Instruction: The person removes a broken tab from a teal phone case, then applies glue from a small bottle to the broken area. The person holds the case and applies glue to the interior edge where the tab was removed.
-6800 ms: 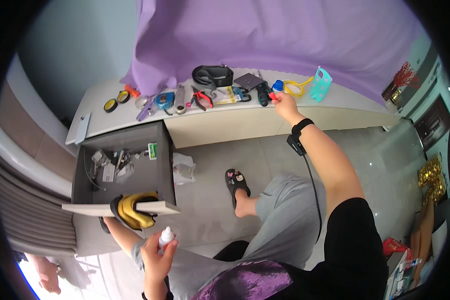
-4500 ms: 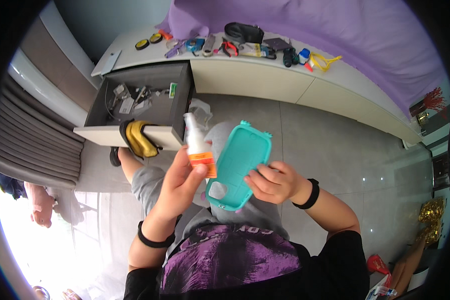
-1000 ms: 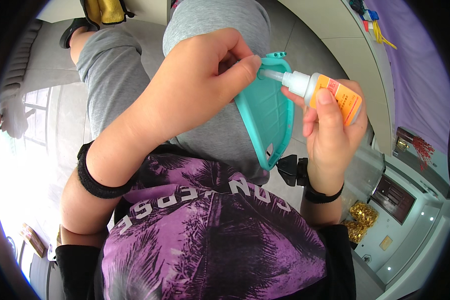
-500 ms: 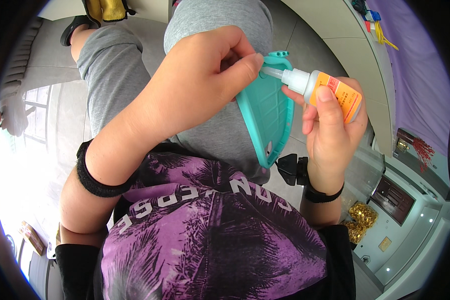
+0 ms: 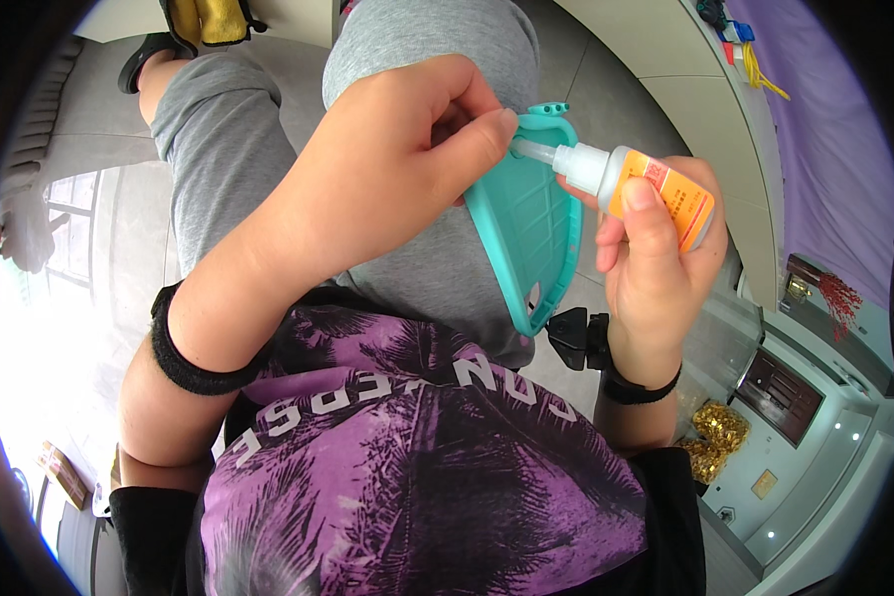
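My left hand pinches the upper edge of a teal phone case, thumb and fingers closed on it. The case slants over my grey-trousered knee, its hollow inner side showing and a small cut-out at the lower end. In my right hand is a small white glue bottle with an orange label, tilted so its clear nozzle points left. The nozzle tip reaches the case's upper corner beside my left thumb; whether it touches, I cannot tell. Some left fingertips are hidden behind the case.
Pale cabinets curve along the right, beside a purple cloth with a yellow cord. A yellow and black item lies at the top left on the grey tiled floor. A gold shiny decoration stands lower right.
Almost nothing differs. The bottle and my right hand have shifted very slightly left, and the case a touch left as well. Both hands keep their hold.
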{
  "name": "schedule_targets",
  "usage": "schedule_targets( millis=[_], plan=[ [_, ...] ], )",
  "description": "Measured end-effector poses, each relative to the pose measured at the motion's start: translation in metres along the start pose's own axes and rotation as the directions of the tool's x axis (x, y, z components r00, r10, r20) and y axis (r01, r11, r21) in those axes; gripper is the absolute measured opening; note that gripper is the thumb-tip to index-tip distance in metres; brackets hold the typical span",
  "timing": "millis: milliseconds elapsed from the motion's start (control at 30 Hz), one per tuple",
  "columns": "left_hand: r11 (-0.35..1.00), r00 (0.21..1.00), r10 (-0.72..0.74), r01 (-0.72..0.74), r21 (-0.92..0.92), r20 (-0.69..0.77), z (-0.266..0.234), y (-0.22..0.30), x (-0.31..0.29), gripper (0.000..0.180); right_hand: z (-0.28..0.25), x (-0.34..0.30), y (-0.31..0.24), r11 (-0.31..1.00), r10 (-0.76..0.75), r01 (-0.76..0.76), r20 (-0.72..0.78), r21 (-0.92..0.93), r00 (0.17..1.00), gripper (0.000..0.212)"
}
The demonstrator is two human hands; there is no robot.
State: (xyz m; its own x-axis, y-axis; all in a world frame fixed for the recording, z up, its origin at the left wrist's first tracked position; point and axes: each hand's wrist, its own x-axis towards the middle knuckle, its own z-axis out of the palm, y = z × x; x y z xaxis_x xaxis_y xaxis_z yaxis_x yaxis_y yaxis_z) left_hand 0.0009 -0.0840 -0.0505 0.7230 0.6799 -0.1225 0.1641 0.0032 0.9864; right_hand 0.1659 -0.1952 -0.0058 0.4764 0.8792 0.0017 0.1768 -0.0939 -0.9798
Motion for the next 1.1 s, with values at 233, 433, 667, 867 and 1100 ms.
schedule_targets(
  millis=[233, 433, 667, 867, 1100],
  plan=[
    [0.997, 0.995, 0.039, -0.045, -0.069, -0.089, 0.005, -0.002, 0.002, 0.021, 0.002, 0.001, -0.004, 1.0, -0.006, 0.006, 0.02, 0.007, 1.0, 0.023],
    [0.999, 1.0, 0.022, -0.021, -0.026, 0.005, 0.0, -0.001, 0.0, 0.018, 0.002, 0.001, -0.008, 0.982, -0.04, 0.047, 0.047, -0.181, 0.998, 0.016],
    [0.989, 0.997, 0.047, -0.054, -0.134, -0.059, 0.003, -0.002, 0.003, 0.019, -0.009, 0.006, -0.004, 0.998, -0.049, 0.047, 0.036, 0.037, 0.998, 0.018],
    [0.985, 1.0, -0.005, 0.005, -0.172, 0.0, -0.001, -0.001, 0.003, 0.019, -0.018, 0.012, -0.006, 0.934, -0.031, 0.048, -0.054, 0.355, 0.998, 0.027],
    [0.981, 1.0, -0.008, 0.011, -0.195, 0.016, -0.001, -0.002, 0.005, 0.019, -0.034, 0.026, -0.014, 0.93, -0.151, 0.113, 0.083, 0.349, 0.985, 0.029]
  ],
)
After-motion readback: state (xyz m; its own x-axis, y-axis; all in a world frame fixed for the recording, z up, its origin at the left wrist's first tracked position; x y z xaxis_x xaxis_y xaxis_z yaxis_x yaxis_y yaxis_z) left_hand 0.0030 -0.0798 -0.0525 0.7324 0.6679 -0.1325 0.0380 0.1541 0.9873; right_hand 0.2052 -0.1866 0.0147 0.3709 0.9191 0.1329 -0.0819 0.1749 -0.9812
